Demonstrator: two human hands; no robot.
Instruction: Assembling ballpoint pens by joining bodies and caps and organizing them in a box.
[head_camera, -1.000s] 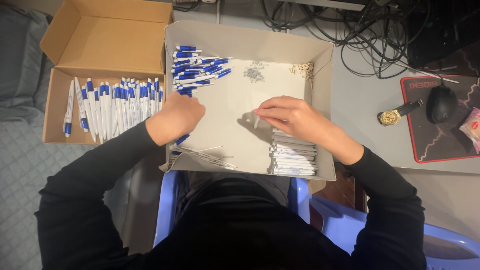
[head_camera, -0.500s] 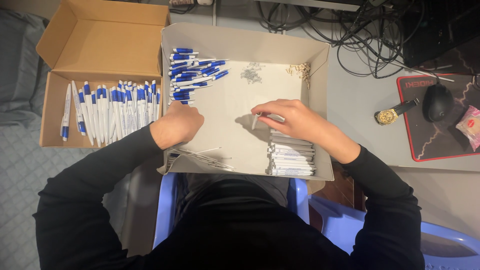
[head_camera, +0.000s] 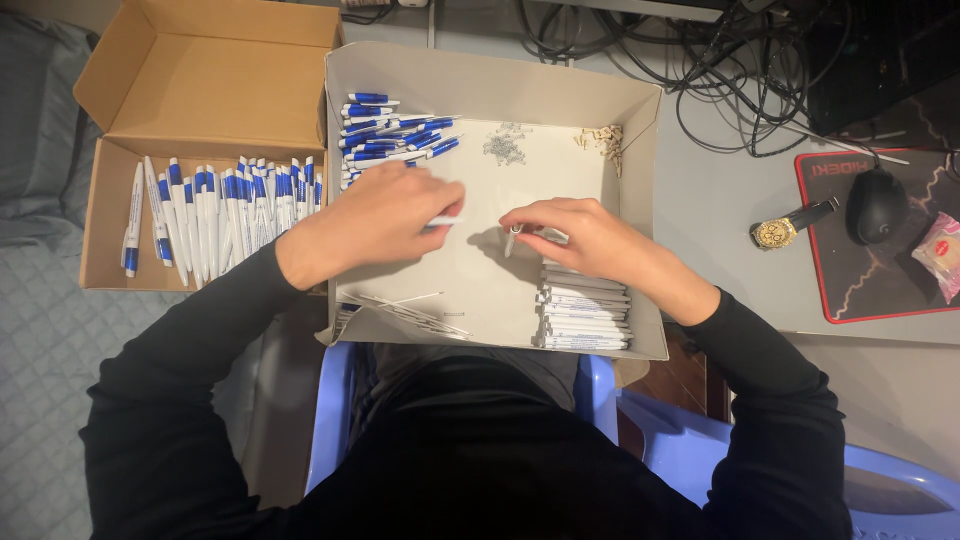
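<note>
My left hand (head_camera: 385, 215) holds a white pen part whose tip points right, over the middle of the white cardboard tray (head_camera: 640, 150). My right hand (head_camera: 580, 235) pinches a small pen piece (head_camera: 512, 238) just right of that tip. Under my right wrist lies a stack of white pen barrels (head_camera: 585, 310). At the tray's far left is a heap of blue-and-white pens (head_camera: 385, 125). Thin refills (head_camera: 405, 310) lie at the near left. A small pile of springs (head_camera: 503, 146) and a small pile of tan bits (head_camera: 604, 138) sit at the far side.
A brown cardboard box (head_camera: 110, 215) on the left holds several blue-and-white pens in a row (head_camera: 225, 205). To the right lie a wristwatch (head_camera: 785, 228), a black mouse (head_camera: 876, 203) on a red-edged pad (head_camera: 850, 300), and tangled cables (head_camera: 720, 70). A blue chair (head_camera: 700, 450) is below me.
My left hand rose from the tray's left edge to its middle and now holds a white pen part close to my right hand. My right hand stayed in place.
</note>
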